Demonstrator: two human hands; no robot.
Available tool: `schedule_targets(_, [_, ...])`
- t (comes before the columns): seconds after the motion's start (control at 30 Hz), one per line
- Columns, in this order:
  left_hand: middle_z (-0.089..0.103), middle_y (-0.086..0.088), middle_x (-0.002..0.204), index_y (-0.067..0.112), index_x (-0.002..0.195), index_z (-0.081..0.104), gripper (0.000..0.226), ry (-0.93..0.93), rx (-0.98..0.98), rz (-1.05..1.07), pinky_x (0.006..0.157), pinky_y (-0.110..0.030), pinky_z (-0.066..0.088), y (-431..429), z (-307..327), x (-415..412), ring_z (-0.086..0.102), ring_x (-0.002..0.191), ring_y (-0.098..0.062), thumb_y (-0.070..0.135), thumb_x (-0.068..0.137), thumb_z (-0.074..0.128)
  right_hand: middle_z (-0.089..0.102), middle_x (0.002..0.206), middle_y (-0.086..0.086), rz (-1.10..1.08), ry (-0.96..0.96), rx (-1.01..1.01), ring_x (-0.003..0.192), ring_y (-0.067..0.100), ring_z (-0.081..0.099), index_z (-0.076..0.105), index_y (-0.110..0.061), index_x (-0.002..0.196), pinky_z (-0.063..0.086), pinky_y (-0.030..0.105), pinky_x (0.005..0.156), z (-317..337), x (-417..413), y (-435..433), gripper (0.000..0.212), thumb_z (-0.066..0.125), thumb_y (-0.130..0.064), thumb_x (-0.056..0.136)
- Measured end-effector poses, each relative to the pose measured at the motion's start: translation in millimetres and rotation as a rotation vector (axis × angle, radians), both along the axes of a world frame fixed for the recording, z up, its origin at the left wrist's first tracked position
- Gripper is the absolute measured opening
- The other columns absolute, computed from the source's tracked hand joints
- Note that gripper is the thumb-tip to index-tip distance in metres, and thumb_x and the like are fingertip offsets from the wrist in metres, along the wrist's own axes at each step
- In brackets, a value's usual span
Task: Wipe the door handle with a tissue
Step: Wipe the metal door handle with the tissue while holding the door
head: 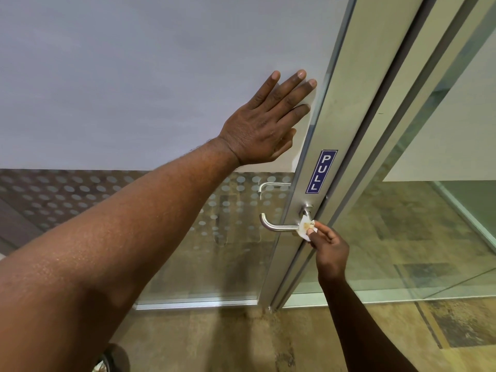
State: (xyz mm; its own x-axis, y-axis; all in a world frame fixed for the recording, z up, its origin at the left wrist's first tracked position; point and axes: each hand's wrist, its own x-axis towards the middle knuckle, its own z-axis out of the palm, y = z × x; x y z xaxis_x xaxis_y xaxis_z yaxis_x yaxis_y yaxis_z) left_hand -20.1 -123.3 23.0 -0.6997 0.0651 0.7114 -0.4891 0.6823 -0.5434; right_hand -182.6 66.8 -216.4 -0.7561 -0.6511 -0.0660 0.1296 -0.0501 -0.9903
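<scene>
A brushed-metal lever door handle [276, 226] sticks out to the left from the aluminium door frame [330, 146]. My right hand [328, 249] pinches a small crumpled white tissue [306, 228] with a yellowish stain and presses it against the handle near its round base [307, 209]. My left hand [264, 124] lies flat with fingers spread on the frosted glass door panel [134, 76], above and left of the handle.
A blue PULL sticker [321, 171] sits on the frame above the handle. A second handle [271, 185] shows through the dotted glass on the far side. A fixed glass partition [429, 197] stands to the right. Patterned carpet [241, 339] lies below.
</scene>
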Motion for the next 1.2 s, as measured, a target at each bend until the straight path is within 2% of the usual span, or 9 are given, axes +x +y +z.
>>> schedule_targets(0.1, [0.036,-0.019,0.162,0.008,0.130,0.060,0.038,-0.002,0.002,0.000,0.126,-0.053,0.009,0.5,0.5,0.0,0.031,0.151,-0.038,0.027,0.099,0.050,0.075,0.104,-0.003,-0.001,0.408,0.047,0.097,0.012,0.072,0.076,-0.018,0.116,0.056,0.019,0.085,-2.5,3.7,6.4,0.032,0.077,-0.006,0.086])
schedule_targets(0.23, [0.036,-0.019,0.162,0.008,0.130,0.061,0.039,-0.004,0.011,-0.002,0.125,-0.053,0.011,2.8,2.2,0.3,0.032,0.151,-0.038,0.027,0.099,0.050,0.069,0.109,-0.007,-0.007,0.902,0.198,0.105,0.016,0.055,0.076,-0.024,0.116,0.049,0.037,0.089,-5.9,-0.4,12.4,0.030,0.080,-0.020,0.086])
schedule_targets(0.33, [0.036,-0.018,0.162,0.009,0.132,0.060,0.040,-0.014,0.035,0.002,0.125,-0.054,0.010,5.0,5.1,2.2,0.031,0.152,-0.037,0.029,0.099,0.049,0.070,0.113,-0.009,0.040,1.163,0.205,0.107,0.018,0.057,0.077,-0.029,0.114,0.043,0.039,0.090,0.1,5.2,6.7,0.026,0.074,-0.030,0.088])
schedule_targets(0.43, [0.036,-0.017,0.162,0.009,0.133,0.060,0.042,-0.015,0.078,-0.009,0.124,-0.056,0.012,9.5,7.0,3.6,0.032,0.152,-0.037,0.030,0.099,0.048,0.071,0.115,-0.012,0.144,1.341,0.190,0.107,0.014,0.057,0.075,-0.032,0.115,0.033,0.032,0.092,7.1,21.0,-4.4,0.025,0.069,-0.034,0.090])
schedule_targets(0.63, [0.042,-0.018,0.159,0.008,0.130,0.065,0.040,0.042,0.184,-0.063,0.124,-0.059,0.014,20.1,8.4,11.9,0.035,0.150,-0.036,0.029,0.098,0.052,0.074,0.110,-0.009,0.209,1.392,0.262,0.104,0.015,0.064,0.074,-0.031,0.119,0.025,0.032,0.103,22.8,56.8,-22.2,0.027,0.068,-0.038,0.093])
schedule_targets(0.83, [0.047,-0.019,0.155,0.006,0.125,0.067,0.037,0.084,0.235,-0.071,0.122,-0.061,0.017,33.0,-0.9,35.6,0.039,0.148,-0.038,0.026,0.095,0.055,0.075,0.098,-0.002,0.171,1.427,0.583,0.094,0.020,0.065,0.078,-0.030,0.107,0.033,0.039,0.096,48.5,79.4,-47.6,0.034,0.053,-0.051,0.097])
schedule_targets(0.93, [0.047,-0.019,0.154,0.005,0.124,0.068,0.035,0.085,0.252,-0.031,0.122,-0.062,0.020,39.7,-7.6,58.1,0.040,0.147,-0.038,0.024,0.096,0.056,0.076,0.090,-0.001,0.181,1.314,0.588,0.088,0.022,0.066,0.080,-0.031,0.100,0.034,0.040,0.095,55.7,82.6,-58.6,0.026,0.058,-0.044,0.093])
schedule_targets(1.07, [0.048,-0.017,0.155,0.007,0.125,0.068,0.036,0.098,0.270,0.011,0.122,-0.055,0.026,52.3,-21.8,86.2,0.041,0.148,-0.034,0.026,0.097,0.058,0.078,0.083,0.003,0.163,1.055,0.560,0.086,0.027,0.071,0.081,-0.030,0.095,0.030,0.037,0.097,57.9,78.4,-67.9,0.026,0.059,-0.043,0.092])
schedule_targets(1.2, [0.047,-0.011,0.157,0.013,0.129,0.066,0.040,0.099,0.316,0.103,0.113,-0.048,0.033,67.6,-45.4,113.8,0.045,0.145,-0.028,0.034,0.095,0.058,0.079,0.082,0.006,0.151,0.842,0.534,0.083,0.030,0.071,0.082,-0.025,0.093,0.046,0.035,0.091,63.2,68.6,-67.8,0.024,0.066,-0.043,0.089])
